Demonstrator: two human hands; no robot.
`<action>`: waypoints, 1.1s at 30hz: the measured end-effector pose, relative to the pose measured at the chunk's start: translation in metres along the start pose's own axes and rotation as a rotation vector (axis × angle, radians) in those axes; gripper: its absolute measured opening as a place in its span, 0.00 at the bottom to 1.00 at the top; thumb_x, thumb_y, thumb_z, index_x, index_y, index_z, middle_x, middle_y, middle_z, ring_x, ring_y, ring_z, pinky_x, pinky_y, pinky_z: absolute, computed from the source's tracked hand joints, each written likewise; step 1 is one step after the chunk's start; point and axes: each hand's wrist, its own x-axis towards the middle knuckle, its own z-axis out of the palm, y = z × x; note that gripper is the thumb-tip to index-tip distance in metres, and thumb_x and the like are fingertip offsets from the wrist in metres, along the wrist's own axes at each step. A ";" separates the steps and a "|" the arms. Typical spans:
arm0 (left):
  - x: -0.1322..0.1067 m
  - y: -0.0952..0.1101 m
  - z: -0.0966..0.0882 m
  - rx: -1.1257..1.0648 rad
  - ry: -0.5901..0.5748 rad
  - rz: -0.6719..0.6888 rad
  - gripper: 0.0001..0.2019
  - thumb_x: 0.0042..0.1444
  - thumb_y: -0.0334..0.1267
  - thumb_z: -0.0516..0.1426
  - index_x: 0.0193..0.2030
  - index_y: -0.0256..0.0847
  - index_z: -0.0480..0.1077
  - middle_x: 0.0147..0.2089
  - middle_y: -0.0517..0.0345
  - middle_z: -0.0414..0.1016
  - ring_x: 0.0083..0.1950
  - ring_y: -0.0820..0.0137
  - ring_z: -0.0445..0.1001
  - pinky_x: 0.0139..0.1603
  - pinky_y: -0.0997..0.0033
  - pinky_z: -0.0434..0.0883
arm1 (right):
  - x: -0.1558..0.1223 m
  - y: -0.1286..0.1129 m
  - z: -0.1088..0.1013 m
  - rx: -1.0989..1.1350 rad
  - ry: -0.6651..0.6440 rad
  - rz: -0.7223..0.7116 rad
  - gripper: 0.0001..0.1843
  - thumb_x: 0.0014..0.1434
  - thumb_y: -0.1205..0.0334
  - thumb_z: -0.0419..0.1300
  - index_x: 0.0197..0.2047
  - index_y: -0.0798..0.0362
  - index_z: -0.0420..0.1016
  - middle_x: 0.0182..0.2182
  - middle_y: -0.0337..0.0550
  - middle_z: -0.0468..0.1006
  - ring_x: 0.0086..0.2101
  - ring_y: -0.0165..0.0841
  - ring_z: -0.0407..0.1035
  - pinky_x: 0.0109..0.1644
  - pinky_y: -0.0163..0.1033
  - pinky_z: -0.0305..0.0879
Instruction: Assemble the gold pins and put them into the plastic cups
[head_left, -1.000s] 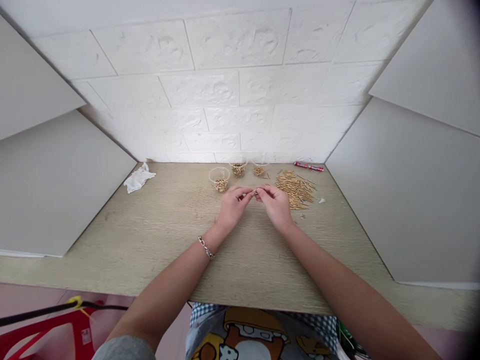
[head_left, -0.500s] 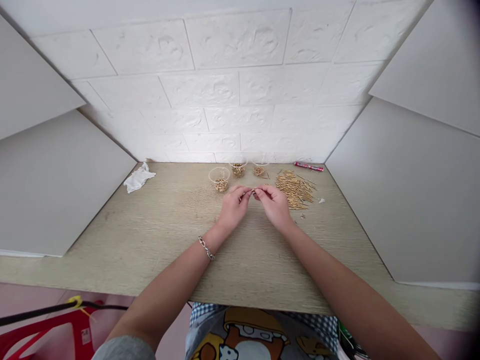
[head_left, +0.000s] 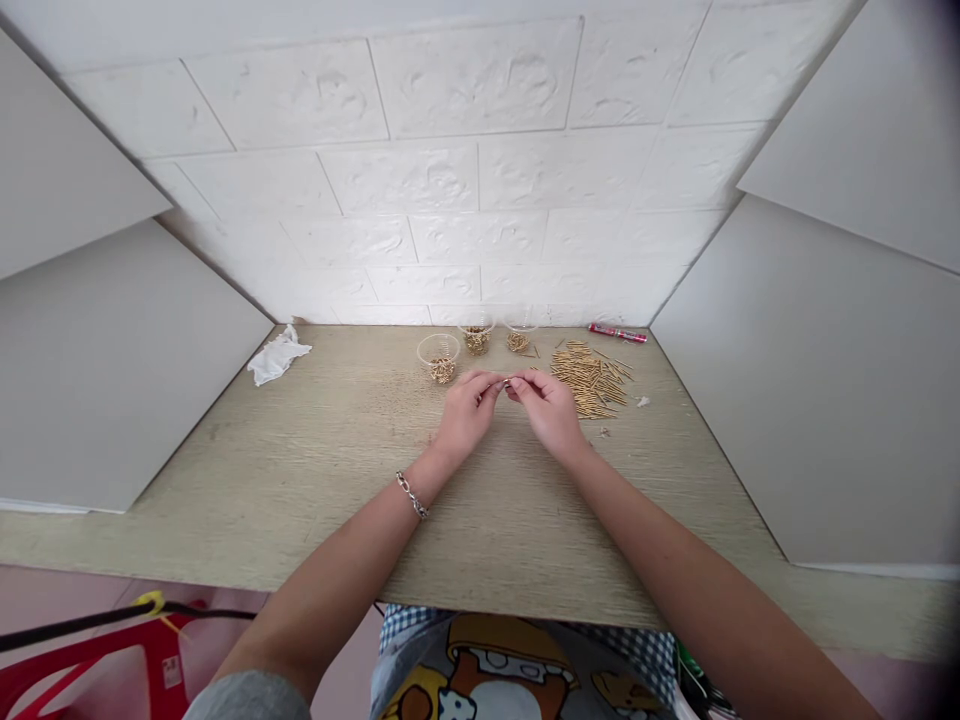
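Observation:
My left hand [head_left: 468,408] and my right hand [head_left: 550,408] meet fingertip to fingertip over the middle of the table, both pinched closed. Between them shows a tiny gold-coloured metal piece [head_left: 508,382], mostly hidden by the fingers, so its exact shape is unclear. Just right of my right hand lies a heap of thin gold-coloured metal rods [head_left: 590,380]. Beyond my left hand stands a clear plastic cup [head_left: 438,350] with small gold-coloured parts [head_left: 442,371] in it. Two more clear cups, one holding gold parts [head_left: 475,341] and one holding gold rings or loops [head_left: 517,342], stand behind.
A crumpled white tissue [head_left: 277,356] lies at the far left of the wooden table [head_left: 315,490]. A red wrapped tube [head_left: 617,332] rests at the back right. Grey panels [head_left: 832,400] close off both sides, and a white brick-patterned wall [head_left: 480,170] stands behind.
Both hands stay pinched together in nearly the same place, with only a very slight shift of the fingers. The cups and the heap of rods have not moved.

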 end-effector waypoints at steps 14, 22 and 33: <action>0.002 -0.004 -0.003 0.058 -0.055 0.044 0.11 0.57 0.37 0.50 0.37 0.39 0.73 0.34 0.55 0.73 0.35 0.73 0.70 0.38 0.74 0.67 | 0.000 0.003 -0.004 -0.191 -0.011 -0.150 0.11 0.52 0.58 0.54 0.33 0.54 0.73 0.30 0.44 0.74 0.32 0.33 0.68 0.38 0.40 0.65; 0.002 -0.003 -0.010 0.235 -0.127 0.126 0.12 0.58 0.37 0.48 0.37 0.40 0.73 0.32 0.55 0.69 0.33 0.73 0.67 0.36 0.74 0.65 | -0.003 0.000 -0.003 -0.344 0.027 -0.202 0.11 0.53 0.57 0.53 0.32 0.53 0.74 0.31 0.44 0.74 0.33 0.34 0.68 0.39 0.40 0.64; 0.003 -0.005 -0.014 0.446 -0.185 0.225 0.12 0.58 0.35 0.47 0.38 0.41 0.71 0.33 0.55 0.69 0.34 0.71 0.66 0.37 0.71 0.62 | -0.001 0.007 -0.002 -0.251 -0.003 -0.141 0.11 0.52 0.57 0.54 0.31 0.54 0.73 0.31 0.45 0.74 0.32 0.34 0.69 0.38 0.41 0.65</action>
